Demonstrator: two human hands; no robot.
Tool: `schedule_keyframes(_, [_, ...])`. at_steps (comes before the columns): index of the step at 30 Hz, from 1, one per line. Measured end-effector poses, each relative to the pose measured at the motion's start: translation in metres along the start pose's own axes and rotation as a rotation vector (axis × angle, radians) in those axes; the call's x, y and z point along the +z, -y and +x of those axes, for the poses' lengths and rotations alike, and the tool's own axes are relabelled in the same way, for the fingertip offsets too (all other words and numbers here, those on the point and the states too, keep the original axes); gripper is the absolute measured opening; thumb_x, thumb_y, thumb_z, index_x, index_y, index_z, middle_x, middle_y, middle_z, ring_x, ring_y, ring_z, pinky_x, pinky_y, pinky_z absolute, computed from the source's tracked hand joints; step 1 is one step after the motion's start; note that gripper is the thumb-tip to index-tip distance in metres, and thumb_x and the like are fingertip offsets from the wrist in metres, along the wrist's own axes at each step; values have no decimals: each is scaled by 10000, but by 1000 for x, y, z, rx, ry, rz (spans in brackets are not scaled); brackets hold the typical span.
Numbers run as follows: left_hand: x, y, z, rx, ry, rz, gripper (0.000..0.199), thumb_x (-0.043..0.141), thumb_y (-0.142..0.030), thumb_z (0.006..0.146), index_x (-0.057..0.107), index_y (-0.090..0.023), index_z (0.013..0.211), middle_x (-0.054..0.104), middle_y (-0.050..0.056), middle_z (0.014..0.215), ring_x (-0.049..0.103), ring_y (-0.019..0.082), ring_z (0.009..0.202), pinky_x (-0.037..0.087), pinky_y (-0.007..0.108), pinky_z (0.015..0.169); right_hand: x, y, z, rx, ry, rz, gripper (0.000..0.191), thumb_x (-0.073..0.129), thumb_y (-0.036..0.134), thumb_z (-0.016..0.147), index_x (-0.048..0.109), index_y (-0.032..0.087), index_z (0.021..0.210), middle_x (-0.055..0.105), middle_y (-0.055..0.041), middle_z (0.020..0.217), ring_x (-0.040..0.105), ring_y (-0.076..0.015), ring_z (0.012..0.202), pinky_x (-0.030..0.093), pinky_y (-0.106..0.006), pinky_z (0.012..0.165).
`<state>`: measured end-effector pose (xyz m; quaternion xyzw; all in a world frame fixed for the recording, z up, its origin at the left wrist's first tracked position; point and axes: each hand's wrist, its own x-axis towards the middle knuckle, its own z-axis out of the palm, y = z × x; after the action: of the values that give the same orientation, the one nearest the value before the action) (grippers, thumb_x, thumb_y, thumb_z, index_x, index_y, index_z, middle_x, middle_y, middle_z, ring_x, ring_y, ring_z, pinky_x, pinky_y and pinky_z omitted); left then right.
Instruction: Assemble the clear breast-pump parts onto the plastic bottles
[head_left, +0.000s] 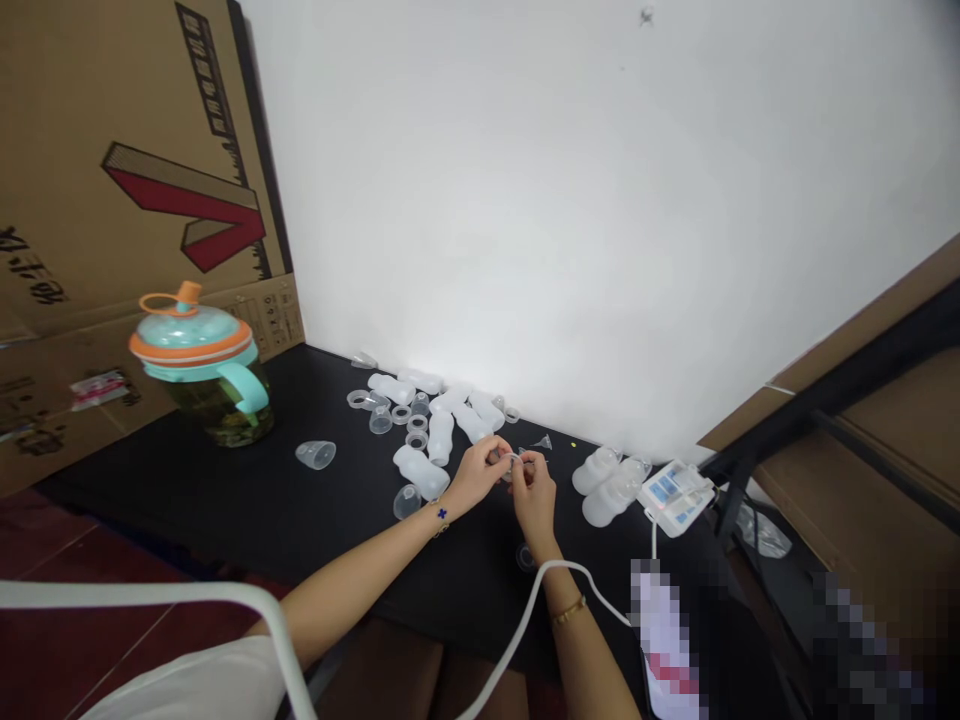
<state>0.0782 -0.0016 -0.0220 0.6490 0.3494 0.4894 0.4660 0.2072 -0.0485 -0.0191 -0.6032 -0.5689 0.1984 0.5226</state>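
My left hand point(480, 472) and my right hand point(534, 492) meet over the black table point(337, 520), fingertips closed on a small clear ring-like part point(509, 462) between them. Fingers cover much of that part. Just left of my left hand lie several frosted white bottles point(440, 438), with one bottle point(421, 472) nearest my wrist. Clear rings point(416, 439) and clear caps point(381, 419) are scattered beside them. A clear dome cap point(407, 502) rests by my left wrist. To the right of my right hand, bottles with clear tops point(609, 497) lie together.
A large teal and orange jug point(202, 365) stands at the left by a cardboard box point(142, 200). Another clear cap point(316, 455) lies alone. A white power strip point(677, 497), a white cable point(517, 640) and a phone point(670, 640) are at the right. A white wall rises behind.
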Motion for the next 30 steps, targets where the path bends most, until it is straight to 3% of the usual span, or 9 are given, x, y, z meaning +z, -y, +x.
schedule_keyframes(8, [1, -3, -2, 18, -30, 9, 202, 614, -369, 894, 682, -180, 910, 624, 13, 845, 586, 126, 663, 522, 232, 605, -2, 1, 0, 8, 5, 13, 271, 529, 501, 940, 555, 233, 963, 630, 30, 598, 602, -177, 504, 437, -260, 507])
schedule_keyframes(13, [-1, -7, 1, -99, 15, -200, 288, 677, -450, 844, 684, -172, 919, 628, 18, 829, 591, 135, 655, 527, 232, 550, -1, -1, -1, -10, 27, 48, 277, 556, 500, 941, 551, 233, 1013, 661, 20, 662, 625, -174, 550, 473, -263, 541])
schedule_keyframes(17, [-4, -13, 3, -200, 30, -328, 296, 728, -427, 796, 710, -160, 922, 667, 43, 849, 651, 169, 759, 540, 241, 614, 1, -1, -2, -25, 55, 79, 284, 587, 481, 929, 546, 229, 1053, 698, 0, 729, 648, -173, 578, 493, -265, 555])
schedule_keyframes(22, [-5, -14, 3, -265, 37, -382, 338, 778, -417, 748, 736, -148, 949, 691, 46, 769, 663, 171, 736, 528, 254, 660, 1, -1, -2, -16, 57, 80, 291, 597, 476, 930, 546, 227, 1071, 723, -14, 771, 674, -177, 596, 511, -272, 565])
schedule_keyframes(30, [-6, -17, 4, -217, 53, -404, 276, 770, -364, 739, 743, -142, 899, 684, 44, 790, 636, 160, 741, 507, 248, 668, 1, 4, -2, 1, 61, 92, 329, 592, 518, 916, 547, 225, 1058, 731, -29, 789, 677, -186, 597, 522, -284, 561])
